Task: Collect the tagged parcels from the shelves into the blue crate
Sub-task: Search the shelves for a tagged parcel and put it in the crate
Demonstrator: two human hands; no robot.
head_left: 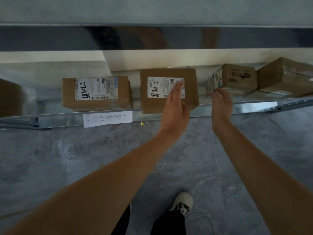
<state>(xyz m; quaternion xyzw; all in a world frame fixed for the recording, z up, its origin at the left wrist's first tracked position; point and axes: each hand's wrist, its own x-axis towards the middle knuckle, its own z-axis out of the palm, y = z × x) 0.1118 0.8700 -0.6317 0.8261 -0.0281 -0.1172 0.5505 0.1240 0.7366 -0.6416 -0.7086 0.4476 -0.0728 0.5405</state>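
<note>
Brown cardboard parcels (169,90) are wearing white labels (165,87) with black handwriting, sitting on a grey metal shelf (237,106) above mottled grey floor (101,158).

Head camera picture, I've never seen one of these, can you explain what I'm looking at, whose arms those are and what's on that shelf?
This one picture comes from a wide-angle camera worn on a person's head, looking forward and down, so the two bare arms are the wearer's own. There is no machine. Both reach toward a low shiny metal shelf. The left hand, fingers straight, is in front of the middle brown cardboard box with a white handwritten label; whether it touches is unclear. The right hand, fingers loosely curled, is beside that box, just below a small printed cardboard box. Neither hand holds anything. Further left sits another labelled brown cardboard box. A white paper slip hangs on the shelf's front edge. No blue crate shows.
</note>
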